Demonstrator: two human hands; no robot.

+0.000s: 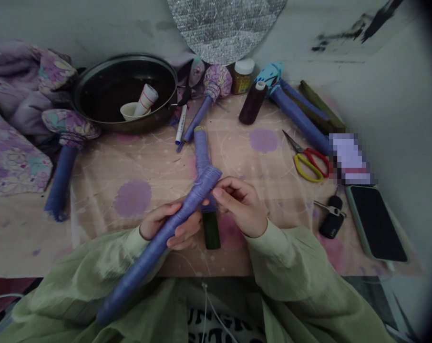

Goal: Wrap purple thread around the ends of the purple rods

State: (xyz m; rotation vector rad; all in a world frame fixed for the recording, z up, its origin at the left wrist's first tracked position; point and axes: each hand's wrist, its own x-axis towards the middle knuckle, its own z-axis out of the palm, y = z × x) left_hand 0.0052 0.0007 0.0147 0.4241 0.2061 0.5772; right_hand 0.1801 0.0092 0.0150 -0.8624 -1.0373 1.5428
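My left hand (183,228) is closed around a stick wound with purple-blue thread (166,228), which slants from my lap up to the middle of the table. At its upper end, the thumb and fingertips of my right hand (240,205) are pinched together; whatever they hold is too small to make out. Beyond the upper end shows another thread-wound length (201,145), and a dark green bare end (211,231) shows below my fingers. Whether these pieces join the held stick or lie under it, I cannot tell.
Around lie a black pan (94,121), a thread-wound stick with a cloth head (64,166), a marker (181,125), a dark thread spool (252,104), a jar (243,78), scissors (307,162), keys (332,216) and a phone (378,224). A wall stands behind.
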